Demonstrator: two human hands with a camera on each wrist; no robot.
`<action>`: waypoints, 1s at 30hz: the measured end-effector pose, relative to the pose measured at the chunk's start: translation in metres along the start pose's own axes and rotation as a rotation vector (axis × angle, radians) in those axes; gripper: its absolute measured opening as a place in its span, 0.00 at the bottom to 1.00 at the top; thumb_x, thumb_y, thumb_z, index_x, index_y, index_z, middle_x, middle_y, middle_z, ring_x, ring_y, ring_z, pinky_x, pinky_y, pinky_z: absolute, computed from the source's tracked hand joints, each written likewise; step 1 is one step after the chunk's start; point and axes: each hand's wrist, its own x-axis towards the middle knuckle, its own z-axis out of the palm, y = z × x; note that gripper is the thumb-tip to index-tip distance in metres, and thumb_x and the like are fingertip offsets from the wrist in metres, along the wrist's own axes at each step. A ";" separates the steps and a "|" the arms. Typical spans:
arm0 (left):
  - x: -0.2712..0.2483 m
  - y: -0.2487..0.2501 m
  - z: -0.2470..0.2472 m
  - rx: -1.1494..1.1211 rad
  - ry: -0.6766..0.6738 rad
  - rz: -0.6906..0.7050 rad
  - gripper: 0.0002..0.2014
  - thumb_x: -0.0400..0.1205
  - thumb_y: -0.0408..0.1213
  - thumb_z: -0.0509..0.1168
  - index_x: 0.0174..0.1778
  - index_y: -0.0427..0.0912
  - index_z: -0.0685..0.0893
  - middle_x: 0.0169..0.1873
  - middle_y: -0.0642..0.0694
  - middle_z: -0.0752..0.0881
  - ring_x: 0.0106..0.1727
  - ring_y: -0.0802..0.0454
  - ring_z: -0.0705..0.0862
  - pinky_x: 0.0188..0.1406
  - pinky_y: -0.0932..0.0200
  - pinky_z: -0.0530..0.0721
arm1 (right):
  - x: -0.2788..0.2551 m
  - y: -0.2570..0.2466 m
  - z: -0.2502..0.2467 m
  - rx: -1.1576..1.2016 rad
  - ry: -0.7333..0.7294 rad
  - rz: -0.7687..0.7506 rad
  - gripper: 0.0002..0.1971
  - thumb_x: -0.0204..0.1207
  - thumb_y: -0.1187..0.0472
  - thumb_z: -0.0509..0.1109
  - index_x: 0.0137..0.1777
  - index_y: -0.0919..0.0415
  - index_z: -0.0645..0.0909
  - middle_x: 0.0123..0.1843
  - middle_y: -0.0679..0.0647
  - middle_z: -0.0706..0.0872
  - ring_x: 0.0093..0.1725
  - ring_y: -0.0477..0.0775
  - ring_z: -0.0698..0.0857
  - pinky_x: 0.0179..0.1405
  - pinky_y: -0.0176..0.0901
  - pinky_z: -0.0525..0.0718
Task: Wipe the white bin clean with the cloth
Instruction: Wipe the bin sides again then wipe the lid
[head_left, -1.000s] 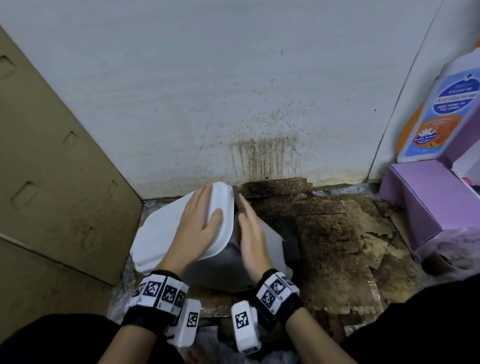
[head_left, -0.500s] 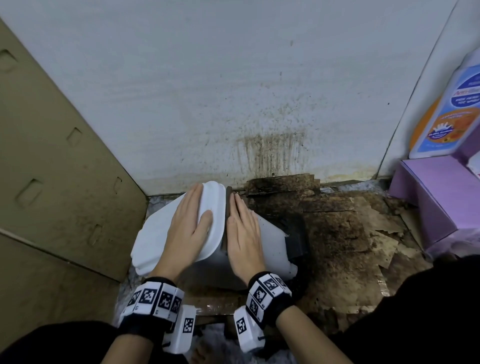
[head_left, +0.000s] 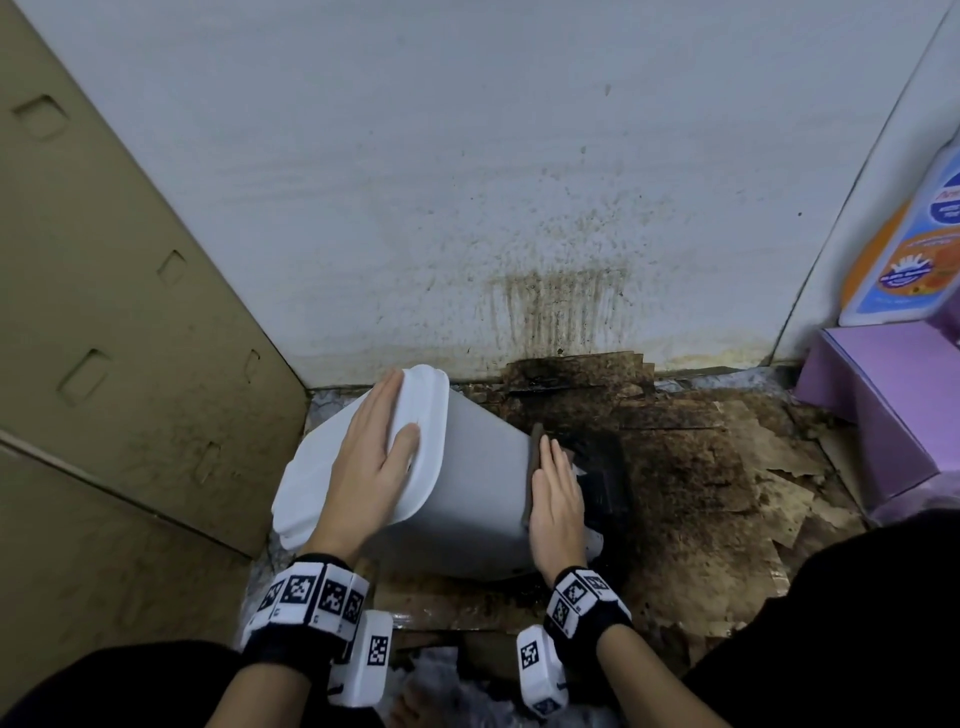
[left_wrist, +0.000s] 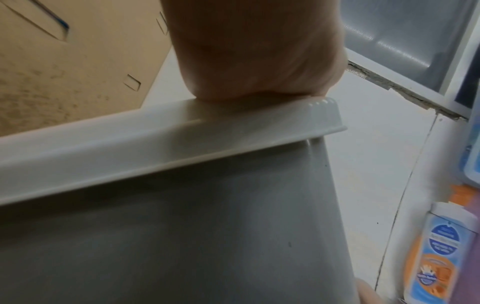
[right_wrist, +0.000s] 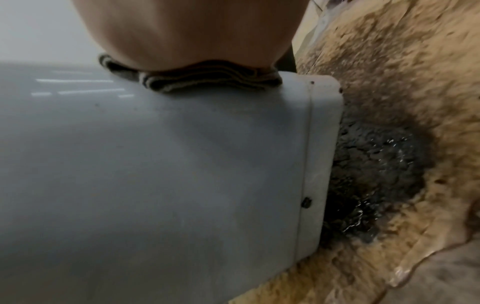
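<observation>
Wiping in progress: the right hand (head_left: 558, 512) presses a dark folded cloth (right_wrist: 205, 79) flat against the white bin's (head_left: 478, 499) side, down near its base. The left hand (head_left: 371, 462) lies flat on the lid (head_left: 317, 467), steadying the bin, which leans tilted on stained cardboard (head_left: 696, 467) by the wall. Specks dot the base edge, so judging by that, more wiping remains.

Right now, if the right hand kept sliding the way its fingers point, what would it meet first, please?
Probably the stained white back wall. The right hand presses the dark folded cloth on the tilted white plastic bin, its fingers aimed there; depth is unclear.
</observation>
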 end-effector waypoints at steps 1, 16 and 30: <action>0.000 0.000 0.000 0.006 -0.002 -0.003 0.32 0.88 0.54 0.52 0.90 0.55 0.59 0.88 0.60 0.62 0.88 0.61 0.59 0.85 0.58 0.55 | -0.001 -0.005 0.001 0.008 0.017 0.004 0.29 0.86 0.47 0.39 0.87 0.46 0.54 0.90 0.47 0.56 0.89 0.44 0.51 0.89 0.50 0.50; -0.001 0.000 0.004 -0.031 0.013 0.016 0.35 0.85 0.58 0.53 0.89 0.53 0.61 0.87 0.59 0.64 0.88 0.60 0.61 0.87 0.53 0.58 | -0.011 -0.087 0.007 0.051 -0.075 -0.364 0.26 0.92 0.51 0.44 0.89 0.47 0.52 0.90 0.39 0.52 0.89 0.38 0.46 0.87 0.38 0.46; -0.003 0.000 -0.001 -0.069 0.016 -0.018 0.31 0.86 0.52 0.55 0.89 0.57 0.62 0.87 0.61 0.65 0.87 0.59 0.62 0.88 0.43 0.61 | -0.014 0.008 0.003 0.030 0.078 0.025 0.29 0.85 0.45 0.38 0.86 0.44 0.55 0.90 0.45 0.56 0.89 0.43 0.52 0.89 0.47 0.48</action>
